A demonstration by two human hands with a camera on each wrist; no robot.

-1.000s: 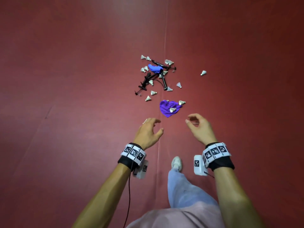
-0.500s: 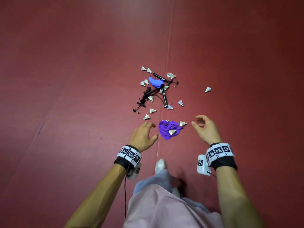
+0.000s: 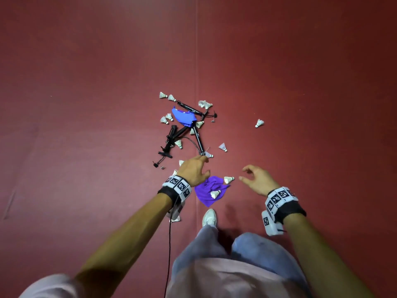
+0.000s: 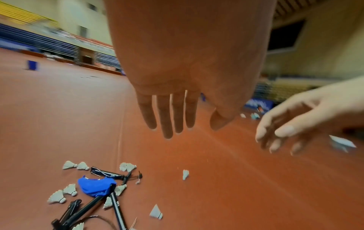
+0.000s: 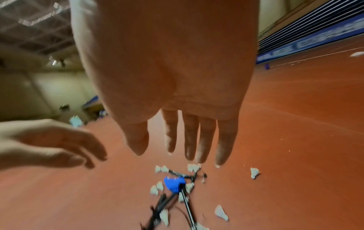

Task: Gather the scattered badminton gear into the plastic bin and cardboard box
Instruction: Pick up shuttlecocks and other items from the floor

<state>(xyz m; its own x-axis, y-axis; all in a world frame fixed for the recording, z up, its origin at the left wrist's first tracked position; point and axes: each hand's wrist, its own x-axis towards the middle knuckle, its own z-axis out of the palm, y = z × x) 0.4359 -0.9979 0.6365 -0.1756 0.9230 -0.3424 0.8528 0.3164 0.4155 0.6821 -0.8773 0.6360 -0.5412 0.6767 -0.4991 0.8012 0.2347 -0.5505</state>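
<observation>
The left hand (image 3: 194, 172) hangs over the near edge of the scattered gear with fingers straight and loosely spread, holding nothing; the right hand (image 3: 258, 180) hovers level with it, fingers relaxed and slightly bent, also empty. Between and just below them lies a crumpled purple cloth (image 3: 209, 190) with one shuttlecock (image 3: 215, 194) resting on it and another (image 3: 228, 179) at its right edge, both close to the person's shoe (image 3: 209, 218). Farther out sits a tangle of black racket pieces (image 3: 184, 134) (at least one looks broken, though the detail is too fine to be sure), with a blue cloth (image 3: 183, 117) draped across them and white shuttlecocks strewn around. One lone shuttlecock (image 3: 259, 123) lies well apart to the right. Neither the plastic bin nor the cardboard box is in view.

The step in hand appears to be the approach for a first pick, with nothing gathered yet. The next move likely calls for lowering both hands to the nearest items, the purple cloth and its shuttlecocks, and closing the fingers lightly, since feathers crush easily.
</observation>
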